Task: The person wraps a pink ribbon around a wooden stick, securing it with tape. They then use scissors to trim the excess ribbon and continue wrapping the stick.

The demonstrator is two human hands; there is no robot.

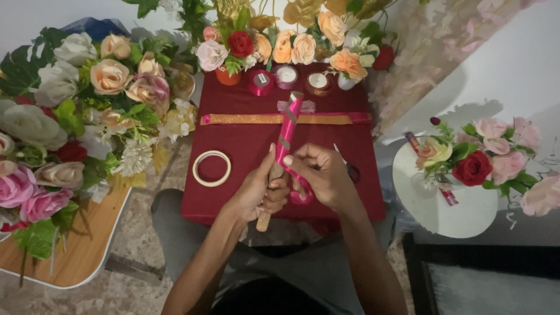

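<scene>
Both hands wrap pink ribbon around a wooden stick above a dark red desk.

Left hand (256,195) is clenched around the bare lower end of the stick (284,156); right hand (326,178) pinches the pink ribbon (290,122), with a loop of it curling below the fingers. Judging by the look, the upper part of the stick is already covered in spiral turns, while the lower end stays plain wood, so the wrapping seems partly done. On the desk (245,146), left of the stick, lies a roll of tape (212,168); beyond the stick runs a gold and pink band (280,119), then ribbon spools (261,82), candles (317,81) and flowers (291,46). Scissors (350,169) lie just right of the hands.
</scene>
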